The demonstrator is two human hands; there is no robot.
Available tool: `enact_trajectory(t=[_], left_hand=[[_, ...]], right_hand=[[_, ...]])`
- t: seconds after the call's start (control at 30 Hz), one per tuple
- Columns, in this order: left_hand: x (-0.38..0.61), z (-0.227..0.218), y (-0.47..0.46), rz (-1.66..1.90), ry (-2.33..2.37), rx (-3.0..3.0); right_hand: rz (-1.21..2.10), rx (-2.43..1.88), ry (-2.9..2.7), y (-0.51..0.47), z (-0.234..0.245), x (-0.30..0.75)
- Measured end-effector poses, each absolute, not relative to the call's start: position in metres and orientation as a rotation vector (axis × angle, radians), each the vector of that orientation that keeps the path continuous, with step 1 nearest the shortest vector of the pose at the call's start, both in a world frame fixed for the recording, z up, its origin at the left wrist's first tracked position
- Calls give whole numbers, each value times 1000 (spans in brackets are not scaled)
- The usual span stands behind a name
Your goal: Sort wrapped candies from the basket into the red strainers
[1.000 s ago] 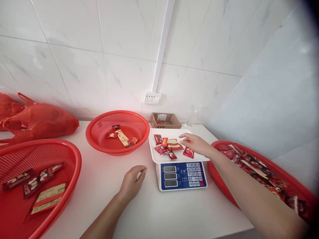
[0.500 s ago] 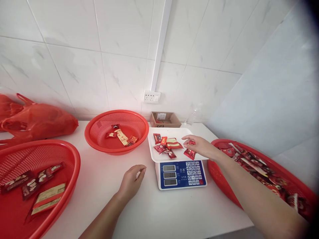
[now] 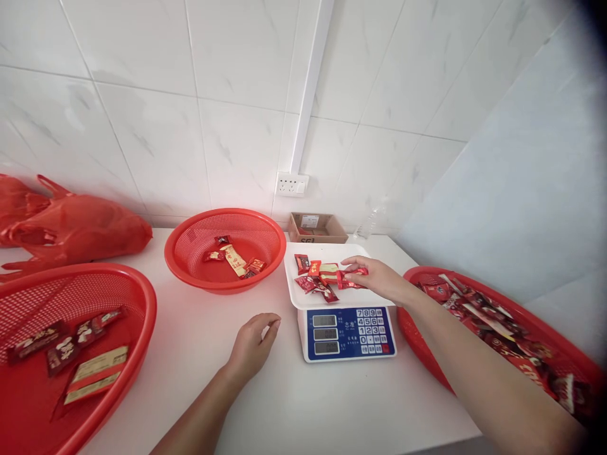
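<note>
My right hand [image 3: 374, 278] is over the tray of a digital scale [image 3: 351, 333], its fingers closed on a red snack packet [image 3: 349, 279]. Under and beside that packet, several small wrapped snacks [image 3: 309, 284] lie in a loose group on the white tray [image 3: 296, 297], among them a cream-and-red packet [image 3: 328, 272] partly covered by the held one. My left hand [image 3: 253, 344] rests on the white table left of the scale, fingers loosely curled in with nothing visible in them.
On the right stands a red basket [image 3: 412, 328] full of snack packets. A round red basket [image 3: 190, 275] at the back and a larger one [image 3: 147, 316] at front left hold a few packets each. Red plastic bags [image 3: 95, 227], an open cardboard box [image 3: 332, 237] and a clear plastic container [image 3: 368, 224] stand along the wall.
My right hand has moved slightly left across the tray, bringing the red snack packet over the cream-and-red one. My left hand has stayed in place on the table.
</note>
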State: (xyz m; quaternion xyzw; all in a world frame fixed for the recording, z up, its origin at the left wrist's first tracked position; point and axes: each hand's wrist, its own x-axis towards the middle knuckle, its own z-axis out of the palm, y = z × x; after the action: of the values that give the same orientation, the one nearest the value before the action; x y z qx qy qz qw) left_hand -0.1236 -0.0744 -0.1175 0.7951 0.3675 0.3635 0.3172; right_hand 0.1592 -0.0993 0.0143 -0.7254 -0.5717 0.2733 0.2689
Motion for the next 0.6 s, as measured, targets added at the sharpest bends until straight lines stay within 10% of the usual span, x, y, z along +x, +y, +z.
enact_trajectory(t=[0.6], left_hand=[[-124,-116,-75,972,966,2098]], right_hand=[[626,-1835,-1578,-76,1,127]])
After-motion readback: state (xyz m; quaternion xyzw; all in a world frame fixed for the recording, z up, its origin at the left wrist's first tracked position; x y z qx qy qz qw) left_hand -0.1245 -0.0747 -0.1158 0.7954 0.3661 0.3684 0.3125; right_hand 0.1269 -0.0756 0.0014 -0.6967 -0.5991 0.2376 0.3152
